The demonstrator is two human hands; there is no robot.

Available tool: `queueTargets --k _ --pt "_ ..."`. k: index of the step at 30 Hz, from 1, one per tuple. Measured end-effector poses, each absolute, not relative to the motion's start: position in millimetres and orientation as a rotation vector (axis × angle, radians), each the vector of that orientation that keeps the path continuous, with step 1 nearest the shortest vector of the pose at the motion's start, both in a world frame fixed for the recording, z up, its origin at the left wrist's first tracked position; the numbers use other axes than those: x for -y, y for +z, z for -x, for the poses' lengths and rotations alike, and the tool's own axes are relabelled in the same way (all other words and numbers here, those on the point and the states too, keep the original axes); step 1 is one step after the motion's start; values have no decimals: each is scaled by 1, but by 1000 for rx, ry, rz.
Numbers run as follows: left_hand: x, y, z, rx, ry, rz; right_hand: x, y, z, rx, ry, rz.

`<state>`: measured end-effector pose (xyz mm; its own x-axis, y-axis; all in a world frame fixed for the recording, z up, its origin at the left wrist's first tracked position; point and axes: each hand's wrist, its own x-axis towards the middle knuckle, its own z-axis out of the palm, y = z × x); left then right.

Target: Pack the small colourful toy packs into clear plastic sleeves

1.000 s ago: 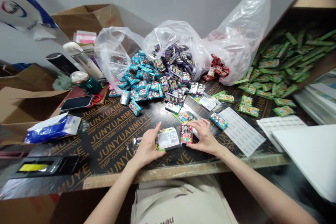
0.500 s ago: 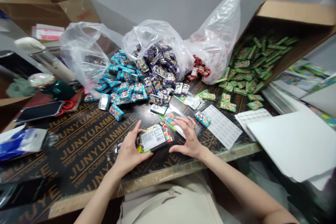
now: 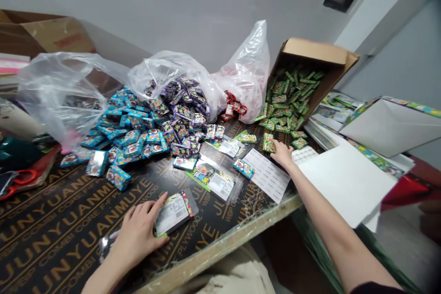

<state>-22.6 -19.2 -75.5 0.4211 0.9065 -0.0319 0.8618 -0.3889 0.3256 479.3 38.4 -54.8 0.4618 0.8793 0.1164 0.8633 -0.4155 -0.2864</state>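
My left hand [image 3: 139, 227] grips the left end of a flat clear plastic packet [image 3: 175, 211] with a printed card and a white barcode label, its thumb along the near edge and fingers at the far edge. My right hand [image 3: 283, 154] reaches to the right, fingers apart, fingertips at the edge of a small green candy packet [image 3: 268, 141]. Under and beside that wrist lies a white sticker sheet [image 3: 267, 174]. A blue packet [image 3: 244, 168] rests on the sheet's left edge. A second clear packet [image 3: 217, 181] with a barcode label lies flat mid-table.
Blue packets [image 3: 134, 133], purple packets [image 3: 182, 110] and red packets [image 3: 233, 106] spill from clear bags. A tilted cardboard box [image 3: 315, 50] holds green packets. White cards [image 3: 344, 174] stack at the right. Red scissors [image 3: 22, 179] lie at the left, by the table's front edge [image 3: 237, 239].
My right hand has moved away from the packet, right and forward to the green packets. My left hand stays on the packet. The view has turned to the right.
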Motion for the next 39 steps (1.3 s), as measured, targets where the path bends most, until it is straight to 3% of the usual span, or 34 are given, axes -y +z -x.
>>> queueTargets --k 3,8,10,12,16,21,24,27,30,36,39 --pt "18 -59 -4 -1501 429 -2229 -28 -45 -443 1447 275 2102" --pt "30 -37 -78 -1217 825 -1431 16 -35 -304 1185 1564 1127" --pt "33 -38 -94 -1100 846 -1094 36 -36 -266 1182 1861 955" --pt "35 -41 -96 -1054 909 -866 46 -37 -249 1317 1757 981" --pt "37 -44 -82 -1061 951 -750 45 -36 -250 1857 997 1054" --pt "38 -46 -53 -1167 802 -1212 35 -36 -253 2144 669 965" --pt "37 -51 -22 -1414 762 -1783 27 -47 -258 2100 645 1018" --pt "37 -62 2 -1526 488 -2146 19 -65 -260 2068 627 1076" --pt "40 -74 10 -1507 384 -2214 15 -82 -252 2092 699 1053" --pt "45 -76 7 -1369 449 -2220 12 -91 -232 2131 1131 792" --pt "42 -66 6 -1495 598 -2111 10 -83 -225 1953 1137 868"
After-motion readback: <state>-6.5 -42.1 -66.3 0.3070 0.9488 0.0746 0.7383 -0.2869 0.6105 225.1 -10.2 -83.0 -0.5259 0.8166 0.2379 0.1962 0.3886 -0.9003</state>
